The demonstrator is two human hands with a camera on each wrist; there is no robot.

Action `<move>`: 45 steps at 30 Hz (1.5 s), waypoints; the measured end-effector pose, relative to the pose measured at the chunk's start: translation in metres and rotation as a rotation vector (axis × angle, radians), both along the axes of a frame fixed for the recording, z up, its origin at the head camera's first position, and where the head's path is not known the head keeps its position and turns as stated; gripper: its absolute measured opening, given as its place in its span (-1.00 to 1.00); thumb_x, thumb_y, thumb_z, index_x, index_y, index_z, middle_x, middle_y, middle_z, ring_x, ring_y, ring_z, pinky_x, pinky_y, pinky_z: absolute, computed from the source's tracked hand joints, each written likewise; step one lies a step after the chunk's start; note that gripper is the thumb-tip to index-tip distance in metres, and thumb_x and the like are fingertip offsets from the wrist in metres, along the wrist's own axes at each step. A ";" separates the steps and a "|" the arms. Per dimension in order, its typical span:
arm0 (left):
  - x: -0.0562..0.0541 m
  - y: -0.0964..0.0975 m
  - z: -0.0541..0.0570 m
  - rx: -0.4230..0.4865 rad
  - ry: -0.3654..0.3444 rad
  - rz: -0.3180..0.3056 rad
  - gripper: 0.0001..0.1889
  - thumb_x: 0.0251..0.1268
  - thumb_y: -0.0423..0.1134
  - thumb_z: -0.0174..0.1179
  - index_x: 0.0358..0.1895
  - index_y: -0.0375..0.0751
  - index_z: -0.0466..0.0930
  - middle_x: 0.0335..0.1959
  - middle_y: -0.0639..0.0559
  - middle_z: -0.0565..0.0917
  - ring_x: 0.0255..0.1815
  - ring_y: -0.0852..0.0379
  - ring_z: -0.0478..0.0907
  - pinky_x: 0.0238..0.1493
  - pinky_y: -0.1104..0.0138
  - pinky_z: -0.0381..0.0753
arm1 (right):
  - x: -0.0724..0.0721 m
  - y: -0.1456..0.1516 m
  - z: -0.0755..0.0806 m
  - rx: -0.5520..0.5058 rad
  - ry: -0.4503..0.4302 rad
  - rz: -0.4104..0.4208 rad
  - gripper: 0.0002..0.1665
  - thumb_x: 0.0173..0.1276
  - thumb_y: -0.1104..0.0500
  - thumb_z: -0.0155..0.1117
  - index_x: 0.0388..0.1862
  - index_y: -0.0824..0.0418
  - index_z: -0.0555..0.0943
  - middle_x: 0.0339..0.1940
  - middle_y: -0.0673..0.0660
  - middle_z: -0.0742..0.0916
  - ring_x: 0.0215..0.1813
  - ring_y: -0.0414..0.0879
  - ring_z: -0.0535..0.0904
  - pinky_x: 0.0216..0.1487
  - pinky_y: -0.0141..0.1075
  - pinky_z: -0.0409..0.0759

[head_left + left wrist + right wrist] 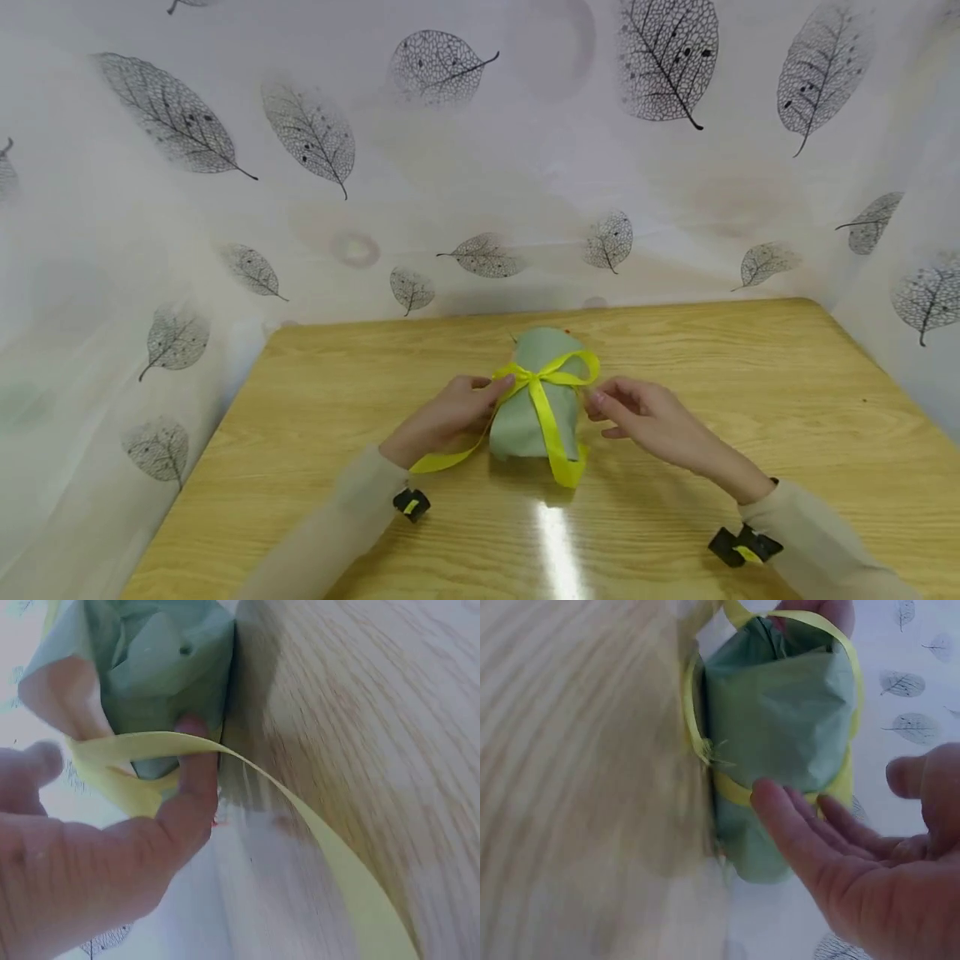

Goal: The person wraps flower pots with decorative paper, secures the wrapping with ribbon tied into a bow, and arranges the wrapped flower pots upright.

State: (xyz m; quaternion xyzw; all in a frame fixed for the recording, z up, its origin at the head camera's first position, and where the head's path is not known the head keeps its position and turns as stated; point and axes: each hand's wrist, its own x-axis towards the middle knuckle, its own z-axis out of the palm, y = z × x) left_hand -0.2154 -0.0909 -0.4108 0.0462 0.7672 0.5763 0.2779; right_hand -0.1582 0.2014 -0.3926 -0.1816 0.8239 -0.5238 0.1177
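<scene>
A bundle wrapped in pale green paper (532, 417) lies on the table, tied round its middle with a yellow ribbon (551, 425) in a bow. One ribbon loop sticks out to the right, and a tail runs down the front. My left hand (457, 408) is at the bundle's left side, thumb by the bow; in the left wrist view a fingertip (191, 727) touches the paper under a ribbon strand. The right hand (648, 417) is at the right side, its fingers loosely extended. In the right wrist view its fingertips (765, 791) are right at the ribbon band, with the thumb held apart.
The bundle lies on a wood-grain table (712, 350), towards its far edge. Another ribbon tail (442, 461) trails left beneath my left wrist. A white cloth (480, 167) printed with leaves hangs behind and on both sides. Small black devices (742, 546) are strapped at both wrists.
</scene>
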 end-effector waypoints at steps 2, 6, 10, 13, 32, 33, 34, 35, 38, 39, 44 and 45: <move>-0.002 -0.003 0.000 -0.025 -0.005 -0.037 -0.22 0.49 0.17 0.15 0.41 -0.52 0.37 0.23 -0.26 0.63 0.16 -0.02 0.67 0.20 0.13 0.69 | -0.005 -0.003 -0.004 -0.021 -0.105 -0.030 -0.40 0.66 -0.06 0.03 0.30 0.45 0.50 0.11 0.36 0.72 0.17 0.18 0.70 0.05 -0.20 0.75; -0.005 -0.004 -0.001 -0.105 -0.012 -0.074 -0.27 0.42 0.20 0.22 0.29 -0.46 0.54 0.22 -0.22 0.66 0.20 -0.05 0.67 0.27 0.11 0.64 | -0.015 -0.012 -0.006 -0.026 -0.242 -0.074 -0.27 0.62 -0.12 0.10 0.36 0.52 0.44 0.10 0.35 0.73 0.12 0.10 0.73 0.11 -0.15 0.74; -0.010 -0.003 -0.001 -0.157 -0.041 -0.092 -0.27 0.37 0.23 0.26 0.27 -0.39 0.58 0.22 -0.19 0.67 0.21 -0.03 0.66 0.36 0.07 0.57 | -0.019 -0.019 -0.004 0.004 -0.320 -0.065 -0.22 0.57 -0.15 0.17 0.36 0.54 0.45 0.04 0.31 0.76 0.03 0.04 0.76 0.07 -0.12 0.75; -0.014 -0.001 -0.001 -0.174 -0.064 -0.108 -0.26 0.33 0.24 0.29 0.28 -0.36 0.58 0.24 -0.15 0.65 0.23 0.00 0.63 0.41 0.06 0.52 | -0.022 -0.021 -0.005 0.000 -0.378 -0.008 -0.21 0.57 -0.17 0.16 0.34 0.53 0.46 0.01 0.27 0.79 0.00 0.03 0.77 0.06 -0.10 0.76; -0.025 0.007 0.007 0.046 0.102 -0.078 -0.58 0.24 -0.08 0.46 0.08 -0.21 0.67 -0.06 0.00 0.70 -0.08 0.16 0.61 0.06 0.31 0.65 | -0.050 -0.021 -0.003 -0.069 -0.281 0.022 -0.32 0.52 -0.01 0.28 0.38 0.43 0.40 0.34 0.42 0.57 0.19 0.07 0.67 0.15 -0.10 0.72; -0.025 0.008 0.007 0.055 0.132 -0.079 -0.59 0.22 -0.10 0.48 0.07 -0.18 0.67 -0.02 -0.01 0.72 -0.05 0.14 0.63 0.08 0.29 0.66 | -0.051 -0.019 -0.003 -0.067 -0.255 0.025 -0.33 0.51 0.01 0.29 0.38 0.42 0.41 0.34 0.41 0.57 0.22 0.09 0.65 0.16 -0.10 0.72; -0.025 0.010 0.008 0.056 0.169 -0.081 -0.60 0.20 -0.11 0.50 0.06 -0.16 0.67 -0.02 -0.02 0.72 -0.04 0.13 0.64 0.07 0.29 0.67 | -0.052 -0.017 -0.002 -0.065 -0.228 0.027 -0.35 0.50 0.02 0.30 0.36 0.42 0.42 0.35 0.41 0.57 0.25 0.11 0.63 0.17 -0.10 0.71; -0.025 0.012 0.009 0.056 0.203 -0.083 -0.59 0.18 -0.11 0.51 0.06 -0.14 0.66 -0.02 -0.02 0.72 -0.04 0.11 0.64 0.06 0.28 0.68 | -0.052 -0.015 -0.002 -0.061 -0.200 0.024 -0.36 0.49 0.04 0.31 0.36 0.41 0.43 0.35 0.40 0.57 0.29 0.14 0.61 0.19 -0.11 0.70; -0.024 0.017 0.013 0.037 0.311 -0.082 -0.48 0.12 -0.10 0.56 0.15 -0.07 0.63 0.03 0.01 0.71 0.00 0.10 0.65 0.03 0.26 0.71 | -0.055 -0.010 -0.004 -0.058 -0.129 -0.004 -0.39 0.45 0.11 0.37 0.33 0.38 0.46 0.34 0.36 0.59 0.38 0.23 0.54 0.26 -0.10 0.66; -0.023 0.018 0.014 0.022 0.348 -0.078 -0.44 0.10 -0.09 0.57 0.19 -0.04 0.61 0.04 0.03 0.70 0.02 0.10 0.65 0.03 0.26 0.71 | -0.056 -0.009 -0.005 -0.058 -0.112 -0.020 -0.40 0.43 0.12 0.39 0.32 0.37 0.47 0.32 0.34 0.60 0.39 0.24 0.53 0.27 -0.10 0.65; -0.027 0.015 0.014 0.003 0.449 -0.077 -0.32 0.12 -0.12 0.55 0.34 -0.04 0.53 0.15 0.02 0.67 0.10 0.06 0.66 0.09 0.24 0.71 | -0.060 -0.012 -0.009 -0.047 -0.034 -0.095 -0.36 0.32 0.07 0.50 0.30 0.26 0.50 0.28 0.27 0.64 0.40 0.25 0.54 0.23 -0.12 0.68; -0.029 0.013 0.014 -0.002 0.464 -0.082 -0.33 0.13 -0.13 0.54 0.34 -0.05 0.53 0.16 0.00 0.67 0.11 0.05 0.67 0.10 0.23 0.71 | -0.060 -0.014 -0.010 -0.044 -0.024 -0.106 -0.34 0.30 0.05 0.53 0.29 0.23 0.51 0.27 0.26 0.64 0.39 0.25 0.55 0.23 -0.12 0.68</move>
